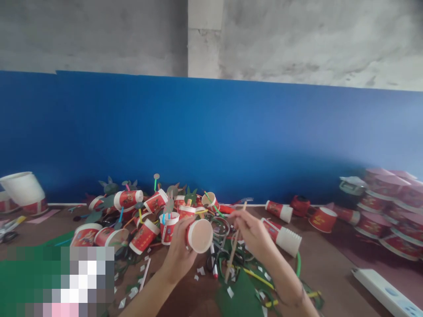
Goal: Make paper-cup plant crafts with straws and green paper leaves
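My left hand (180,246) is wrapped round a red paper cup (199,235) held on its side, its pale bottom facing me. My right hand (253,231) is closed in a pinch on a thin wooden stick (234,248) that slants from near the cup down to the table. Both hands hover over a brown table (330,273) strewn with paper scraps. Just behind them lies a heap of red paper cups with straws and green paper leaves (155,211).
Stacks of red cups (284,240) lie to the right, and more stacked red bowls (390,207) sit at far right. A white power strip (383,293) lies front right. Green paper (241,297) lies near me, a white bucket (23,189) far left, a blue wall behind.
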The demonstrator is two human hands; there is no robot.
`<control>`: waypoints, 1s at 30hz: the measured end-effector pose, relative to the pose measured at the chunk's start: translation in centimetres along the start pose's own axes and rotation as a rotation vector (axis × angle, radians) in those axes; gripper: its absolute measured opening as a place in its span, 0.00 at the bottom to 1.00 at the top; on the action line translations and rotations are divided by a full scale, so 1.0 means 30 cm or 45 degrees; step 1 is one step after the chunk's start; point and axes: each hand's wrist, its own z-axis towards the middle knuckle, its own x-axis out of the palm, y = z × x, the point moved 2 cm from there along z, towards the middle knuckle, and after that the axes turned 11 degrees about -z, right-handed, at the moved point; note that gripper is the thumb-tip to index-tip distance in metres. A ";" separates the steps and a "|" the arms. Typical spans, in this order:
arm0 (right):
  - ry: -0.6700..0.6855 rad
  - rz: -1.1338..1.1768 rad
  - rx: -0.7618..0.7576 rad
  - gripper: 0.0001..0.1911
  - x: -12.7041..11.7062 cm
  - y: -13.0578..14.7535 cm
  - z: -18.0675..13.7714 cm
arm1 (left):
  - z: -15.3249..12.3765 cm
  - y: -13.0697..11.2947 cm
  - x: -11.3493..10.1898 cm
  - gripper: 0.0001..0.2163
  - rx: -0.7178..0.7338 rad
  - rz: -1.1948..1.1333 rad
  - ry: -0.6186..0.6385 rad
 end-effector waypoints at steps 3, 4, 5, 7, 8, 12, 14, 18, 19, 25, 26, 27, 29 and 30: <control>0.378 -0.400 -0.223 0.16 0.085 0.048 -0.044 | 0.007 -0.004 -0.015 0.26 0.116 0.196 -0.093; 0.479 -0.494 -0.241 0.17 0.111 0.055 -0.061 | 0.009 -0.006 -0.019 0.26 0.130 0.240 -0.100; 0.553 -0.557 -0.257 0.17 0.133 0.060 -0.075 | 0.010 -0.006 -0.021 0.26 0.134 0.277 -0.097; 0.605 -0.625 -0.236 0.16 0.159 0.059 -0.091 | 0.012 -0.003 -0.023 0.26 0.130 0.342 -0.067; 0.590 -0.651 -0.215 0.16 0.162 0.056 -0.092 | 0.012 -0.001 -0.023 0.26 0.127 0.378 -0.049; 0.343 -0.608 -0.075 0.12 0.106 0.044 -0.054 | 0.016 -0.003 -0.020 0.27 0.135 0.558 0.001; 0.222 -0.268 0.007 0.09 0.063 0.042 -0.033 | 0.020 -0.014 -0.018 0.25 0.162 0.626 0.013; 0.087 0.303 0.155 0.23 0.010 0.044 -0.021 | 0.025 -0.040 -0.013 0.21 0.241 0.676 0.050; 0.042 0.298 0.137 0.24 0.006 0.049 -0.023 | 0.025 -0.043 -0.012 0.21 0.243 0.681 0.068; 0.156 -0.029 -0.068 0.22 0.054 0.106 -0.045 | 0.014 -0.043 0.001 0.23 0.233 0.646 0.170; 0.182 -0.082 -0.099 0.21 0.063 0.114 -0.048 | 0.012 -0.042 0.003 0.23 0.247 0.636 0.176; 0.193 -0.133 -0.131 0.21 0.071 0.120 -0.049 | 0.009 -0.041 0.005 0.24 0.263 0.628 0.182; 0.202 -0.217 -0.188 0.20 0.080 0.127 -0.051 | 0.005 -0.037 0.009 0.24 0.283 0.612 0.204; 0.205 -0.245 -0.207 0.20 0.082 0.128 -0.051 | 0.003 -0.035 0.011 0.25 0.285 0.604 0.217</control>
